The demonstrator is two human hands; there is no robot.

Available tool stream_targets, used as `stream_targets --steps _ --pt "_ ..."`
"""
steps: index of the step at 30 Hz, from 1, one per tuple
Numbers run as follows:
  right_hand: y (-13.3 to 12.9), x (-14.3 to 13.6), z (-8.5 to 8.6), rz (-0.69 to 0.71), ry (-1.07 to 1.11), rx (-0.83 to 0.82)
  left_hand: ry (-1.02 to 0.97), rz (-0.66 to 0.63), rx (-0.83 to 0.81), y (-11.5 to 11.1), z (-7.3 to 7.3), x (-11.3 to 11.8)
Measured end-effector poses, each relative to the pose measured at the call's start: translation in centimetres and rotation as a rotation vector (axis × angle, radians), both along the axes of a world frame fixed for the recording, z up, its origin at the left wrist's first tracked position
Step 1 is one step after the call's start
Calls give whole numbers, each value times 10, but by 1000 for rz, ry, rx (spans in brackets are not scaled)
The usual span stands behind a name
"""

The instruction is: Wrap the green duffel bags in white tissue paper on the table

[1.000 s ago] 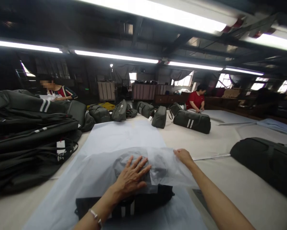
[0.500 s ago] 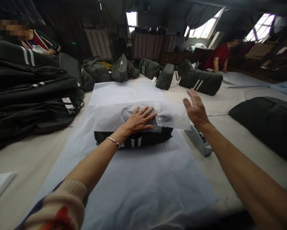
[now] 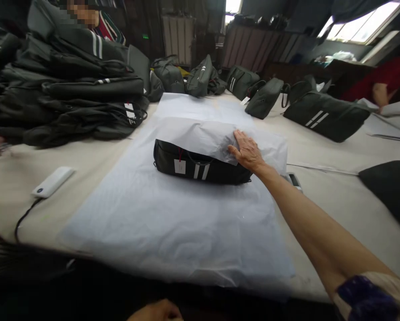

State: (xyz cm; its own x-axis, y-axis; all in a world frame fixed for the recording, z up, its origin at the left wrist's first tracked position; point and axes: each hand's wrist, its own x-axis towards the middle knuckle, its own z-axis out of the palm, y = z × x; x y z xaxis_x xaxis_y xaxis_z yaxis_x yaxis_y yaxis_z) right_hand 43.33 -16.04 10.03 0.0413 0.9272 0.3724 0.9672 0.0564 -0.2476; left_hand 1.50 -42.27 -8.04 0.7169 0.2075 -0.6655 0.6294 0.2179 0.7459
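Bag (image 3: 221,174): mid-frame, partly under sheet (image 3: 193,132); probably light, soft.
Sheet: likely slippery, easily torn.
Right hand (image 3: 248,153): spread, laid on sheet, gripping nothing.
Left hand (image 3: 158,311): bottom edge, cut off; opening, grip cannot be told.
Hold: bag's ends, probably.

Dim Hall, Bright Panes

One window (image 3: 363,23), upper right: blown white, slanted by wide-angle distortion. One smaller window (image 3: 233,8), top centre: same glare. Background: dim, detail sunk. White paper (image 3: 166,223): soft light, faint crease shadows. Below the tabletop (image 3: 353,209): near black. We list one red sleeve (image 3: 398,73), right edge, blurred.
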Motion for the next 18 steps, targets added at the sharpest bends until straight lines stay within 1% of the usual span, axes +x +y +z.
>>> stream_targets --steps 1,2,3,4,5,6,7,8,9,10,11,12,13,14,15,16,17,18 --pt "-5 -3 7 9 33 47 2 132 -55 -20 -20 -3" --pt "-16 -6 14 20 77 105 -16 333 -92 -34 -36 -3" --pt "-31 -11 21 31 144 159 -45 546 -122 -42 -50 -1" --pt "-53 -16 25 42 242 186 -83 773 -138 -44 -60 2" --pt "-82 -22 25 55 369 159 -127 990 -139 -42 -67 5" --pt "-116 -28 20 59 535 63 -168 1192 -133 -38 -72 7" --pt "-156 -34 10 71 713 -127 -199 1386 -131 -31 -74 7" --pt "-200 -40 -8 93 889 -414 -222 1557 -143 -24 -75 5" --pt "-245 -45 -31 96 1049 -729 -231 1701 -162 -17 -74 2" --pt "-289 -49 -59 68 1194 -1022 -229 1809 -182 -10 -72 -3" --pt "-331 -54 -91 -5 1308 -1238 -221 1880 -196 -4 -69 -9" --pt "-367 -58 -124 -91 1410 -1325 -212 1922 -200 1 -66 -16" --pt "-396 -62 -156 -176 1548 -1296 -203 1947 -199 5 -62 -23" --pt "-418 -66 -185 -235 1711 -1200 -191 1978 -199 9 -58 -30" --pt "-432 -72 -210 -265 1829 -1091 -176 2006 -200 12 -54 -36" --pt "-439 -77 -230 -293 1901 -941 -159 2030 -203 15 -48 -41" --pt "-441 -83 -244 -318 1963 -797 -138 2051 -211 17 -43 -46" --pt "-439 -88 -253 -349 2019 -673 -115 2071 -223 18 -37 -49"
